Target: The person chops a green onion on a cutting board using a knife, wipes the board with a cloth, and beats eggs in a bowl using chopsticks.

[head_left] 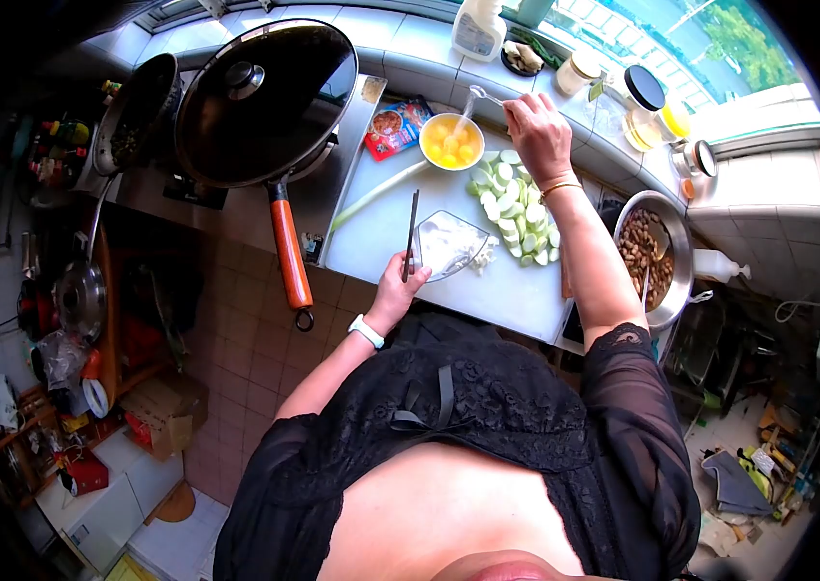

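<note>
My left hand (400,290) holds dark chopsticks (412,237) upright at the left side of a clear glass bowl (448,242) with white powder in it. My right hand (539,136) is closed around the handle of a small spoon (479,94), whose end is above the rim of a white bowl of cracked eggs (451,142). Sliced pale green vegetable pieces (516,208) are heaped on the white cutting board (371,247), right of both bowls. A long pale stalk (381,194) lies on the board's left part, and small white bits touch the glass bowl's right side.
A lidded pan (264,107) with a wooden handle (289,247) stands on the stove at left, beside another pan (139,116). Behind the board lies a red and blue packet (397,129). A metal bowl of brown beans (681,261) is at right; jars (579,73) line the sill.
</note>
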Tool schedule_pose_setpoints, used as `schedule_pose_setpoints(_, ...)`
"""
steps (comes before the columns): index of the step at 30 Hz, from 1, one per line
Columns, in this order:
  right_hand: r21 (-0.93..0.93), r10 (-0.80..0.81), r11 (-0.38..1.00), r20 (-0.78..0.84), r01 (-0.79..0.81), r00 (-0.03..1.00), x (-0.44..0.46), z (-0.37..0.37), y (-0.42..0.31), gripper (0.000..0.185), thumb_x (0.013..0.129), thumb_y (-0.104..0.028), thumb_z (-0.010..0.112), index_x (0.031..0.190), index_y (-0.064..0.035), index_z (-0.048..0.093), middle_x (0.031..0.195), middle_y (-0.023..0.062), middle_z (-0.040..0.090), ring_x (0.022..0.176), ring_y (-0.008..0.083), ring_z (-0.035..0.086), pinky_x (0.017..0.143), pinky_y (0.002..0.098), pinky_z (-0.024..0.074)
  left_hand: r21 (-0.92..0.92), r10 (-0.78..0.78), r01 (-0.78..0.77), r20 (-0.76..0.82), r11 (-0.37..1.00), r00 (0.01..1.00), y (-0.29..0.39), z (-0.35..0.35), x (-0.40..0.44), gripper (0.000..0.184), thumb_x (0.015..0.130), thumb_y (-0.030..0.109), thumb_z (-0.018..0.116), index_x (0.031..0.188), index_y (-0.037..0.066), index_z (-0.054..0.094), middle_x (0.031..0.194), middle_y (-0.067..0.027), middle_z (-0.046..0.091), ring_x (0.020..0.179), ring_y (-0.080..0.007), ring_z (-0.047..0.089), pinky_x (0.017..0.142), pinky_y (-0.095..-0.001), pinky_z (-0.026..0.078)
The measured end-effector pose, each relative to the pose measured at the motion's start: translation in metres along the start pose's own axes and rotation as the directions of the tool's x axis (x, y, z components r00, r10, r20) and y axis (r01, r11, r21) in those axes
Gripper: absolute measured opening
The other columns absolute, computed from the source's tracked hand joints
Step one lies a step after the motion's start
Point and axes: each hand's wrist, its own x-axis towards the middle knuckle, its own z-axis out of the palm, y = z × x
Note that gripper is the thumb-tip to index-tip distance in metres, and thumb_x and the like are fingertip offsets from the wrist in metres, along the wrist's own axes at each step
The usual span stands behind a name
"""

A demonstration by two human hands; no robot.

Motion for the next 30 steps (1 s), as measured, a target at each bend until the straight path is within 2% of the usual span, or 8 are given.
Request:
schedule_pose_setpoints(6,0.031,-0.114,0.993,0.033,0.113,0.993,-0.002,-0.003,-0.008,0.008,0.078,-0.008,0.065,0.084,-0.0118,0.062,0.081,0.0026,0.057,0.083,0.0215,0.059,0.068,0.0330,0.0510,0.017,-0.008,0.008,-0.003,1.000,1.000,0.000,-0.001,0.002,0.061,0.089,0.035,0.070,0.125,-0.007,0.046,0.102,-0.0082,0.062,0.092,-0.0127,0.059,0.083,-0.0270,0.048)
schedule_pose_setpoints(10,0.049,-0.069,0.997,0.086,0.065,0.994,-0.022,0.009,-0.005,0.007,0.077,-0.008,0.065,0.083,-0.0107,0.062,0.082,0.0033,0.057,0.086,0.0227,0.058,0.069,0.0339,0.0512,0.019,-0.011,0.012,-0.018,1.000,1.000,0.004,-0.001,0.006,0.061,0.088,0.035,0.071,0.124,-0.007,0.047,0.102,-0.0080,0.062,0.092,-0.0123,0.059,0.083,-0.0270,0.048)
schedule_pose_setpoints(13,0.137,0.098,0.985,0.081,-0.108,0.992,-0.039,0.019,0.000,0.004,0.079,-0.010,0.068,0.082,-0.0079,0.067,0.080,0.0036,0.062,0.080,0.0217,0.062,0.069,0.0312,0.0521,0.028,0.001,0.000,-0.027,1.000,1.000,0.001,-0.003,0.009,0.061,0.087,0.036,0.072,0.124,-0.006,0.048,0.101,-0.0078,0.062,0.092,-0.0124,0.059,0.083,-0.0270,0.048)
schedule_pose_setpoints(14,0.328,0.386,0.844,0.180,-0.425,0.905,-0.045,0.023,-0.001,0.006,0.080,-0.011,0.070,0.084,-0.0060,0.070,0.079,0.0039,0.065,0.076,0.0186,0.063,0.068,0.0289,0.0521,0.030,0.000,0.001,-0.027,1.000,1.000,-0.002,-0.003,0.009,0.061,0.087,0.036,0.072,0.124,-0.006,0.048,0.101,-0.0078,0.062,0.092,-0.0124,0.059,0.083,-0.0270,0.048)
schedule_pose_setpoints(15,0.460,0.602,0.571,0.329,-0.680,0.727,-0.048,0.024,0.001,0.010,0.082,-0.013,0.072,0.085,-0.0042,0.073,0.078,0.0042,0.069,0.073,0.0155,0.065,0.068,0.0265,0.0521,0.019,-0.002,0.003,-0.028,1.000,1.000,-0.003,-0.003,0.011,0.061,0.087,0.036,0.072,0.124,-0.006,0.048,0.102,-0.0078,0.063,0.092,-0.0125,0.059,0.083,-0.0272,0.048)
schedule_pose_setpoints(17,0.553,0.597,0.353,0.488,-0.754,0.637,-0.059,0.010,0.003,0.017,0.083,-0.015,0.074,0.091,0.0001,0.073,0.081,0.0066,0.073,0.071,0.0066,0.064,0.068,0.0224,0.0506,0.014,-0.006,0.006,-0.017,1.000,1.000,-0.003,-0.002,0.012,0.061,0.087,0.036,0.073,0.124,-0.006,0.048,0.102,-0.0078,0.063,0.092,-0.0126,0.059,0.083,-0.0274,0.048)
schedule_pose_setpoints(21,0.409,0.465,0.623,0.492,-0.667,0.736,-0.101,-0.044,-0.042,0.013,0.082,-0.014,0.075,0.088,-0.0034,0.072,0.079,0.0060,0.070,0.067,0.0131,0.064,0.064,0.0271,0.0510,0.053,-0.011,0.010,0.003,0.999,1.000,0.001,0.003,0.009,0.061,0.087,0.034,0.073,0.124,-0.006,0.048,0.103,-0.0091,0.063,0.093,-0.0131,0.059,0.085,-0.0283,0.048)
schedule_pose_setpoints(30,0.353,0.349,0.778,0.446,-0.520,0.824,-0.171,-0.088,-0.108,0.007,0.077,-0.009,0.074,0.080,-0.0076,0.068,0.078,0.0056,0.062,0.076,0.0249,0.061,0.066,0.0352,0.0500,0.136,0.031,-0.046,0.107,0.990,0.994,0.001,0.011,-0.011,0.060,0.087,0.028,0.073,0.127,-0.008,0.045,0.105,-0.0105,0.063,0.095,-0.0138,0.060,0.085,-0.0282,0.049)
